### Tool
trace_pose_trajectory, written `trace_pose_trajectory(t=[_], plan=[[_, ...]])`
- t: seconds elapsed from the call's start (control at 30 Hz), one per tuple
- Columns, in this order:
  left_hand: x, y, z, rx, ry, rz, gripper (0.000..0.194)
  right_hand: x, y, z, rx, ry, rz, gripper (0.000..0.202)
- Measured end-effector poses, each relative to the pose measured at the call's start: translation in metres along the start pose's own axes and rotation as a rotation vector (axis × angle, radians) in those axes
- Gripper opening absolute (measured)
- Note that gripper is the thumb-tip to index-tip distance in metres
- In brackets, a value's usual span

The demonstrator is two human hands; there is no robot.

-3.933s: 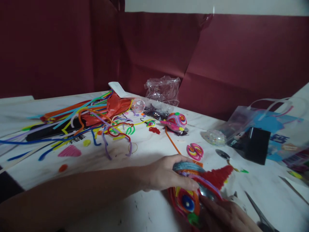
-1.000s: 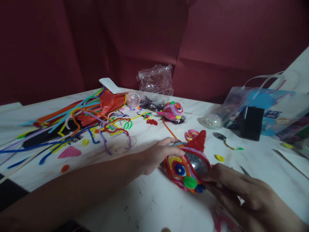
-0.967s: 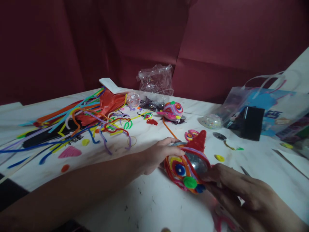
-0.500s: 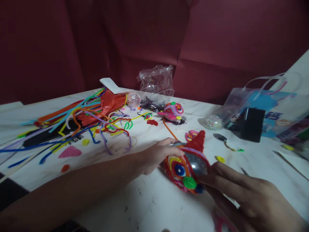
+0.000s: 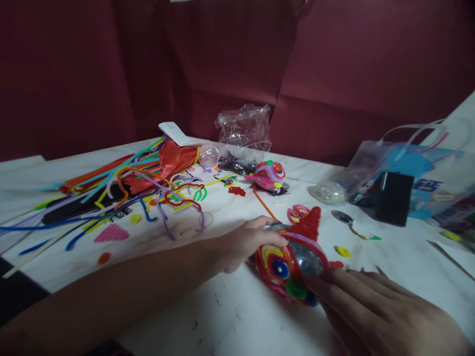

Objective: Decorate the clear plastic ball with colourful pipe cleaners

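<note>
A round clear shell (image 5: pixel 306 258) covered with coiled coloured pipe cleaners sits low at centre right, with a blue eye shape, a green disc and a red pointed fin (image 5: pixel 309 225) on top. My left hand (image 5: pixel 254 242) is wrapped round its left side, thumb on the upper edge. On its right side lie the fingers of my right hand (image 5: pixel 363 301), pressed together against the rim by the green disc. Whether anything small is between those fingertips is hidden. A pink and orange coil (image 5: pixel 298 213) stands just behind the fin.
Loose pipe cleaners (image 5: pixel 148 190) spread over the left of the table. Farther back are a finished-looking pink ball (image 5: pixel 269 174), a clear plastic bag (image 5: pixel 243 128) and a clear ball (image 5: pixel 209 155). A black box (image 5: pixel 394 199) and a carrier bag (image 5: pixel 426 168) stand at right.
My right hand has turned flatter, its fingers now reaching over the shell's right edge and partly over the green disc. The whole view has shifted slightly. My left hand keeps its hold.
</note>
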State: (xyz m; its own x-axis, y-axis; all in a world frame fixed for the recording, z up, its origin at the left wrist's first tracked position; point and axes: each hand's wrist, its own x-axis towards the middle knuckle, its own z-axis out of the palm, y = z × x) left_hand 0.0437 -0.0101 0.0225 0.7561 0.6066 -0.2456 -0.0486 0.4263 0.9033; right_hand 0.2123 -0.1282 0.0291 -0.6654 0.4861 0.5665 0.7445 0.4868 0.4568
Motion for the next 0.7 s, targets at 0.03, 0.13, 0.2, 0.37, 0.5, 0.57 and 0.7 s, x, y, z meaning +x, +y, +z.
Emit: trace_pose_trajectory(t=[0.03,0.13,0.2,0.37,0.5,0.57,0.7], plan=[[0.000,0.000,0.000,0.002,0.003,-0.004,0.045,-0.001,-0.001,0.001,-0.018,-0.016,-0.004,0.035],[0.000,0.000,0.001,0.003,0.016,-0.009,0.045,-0.008,-0.002,0.005,-0.022,-0.053,-0.009,0.042],[0.000,0.001,0.001,0.006,0.019,-0.012,0.046,-0.011,-0.001,0.007,-0.012,-0.036,-0.018,0.040],[-0.002,0.003,0.004,0.029,0.023,-0.027,0.047,-0.010,0.005,0.007,0.012,-0.043,-0.046,0.039],[-0.003,0.003,0.004,0.039,0.012,-0.007,0.046,-0.001,0.004,0.005,0.021,-0.035,-0.051,0.042],[-0.003,0.003,0.004,0.041,0.011,-0.012,0.047,0.001,0.004,0.004,0.038,-0.042,-0.055,0.043],[-0.003,0.003,0.002,0.033,0.016,-0.023,0.047,-0.003,0.007,0.003,0.048,-0.090,-0.055,0.041]])
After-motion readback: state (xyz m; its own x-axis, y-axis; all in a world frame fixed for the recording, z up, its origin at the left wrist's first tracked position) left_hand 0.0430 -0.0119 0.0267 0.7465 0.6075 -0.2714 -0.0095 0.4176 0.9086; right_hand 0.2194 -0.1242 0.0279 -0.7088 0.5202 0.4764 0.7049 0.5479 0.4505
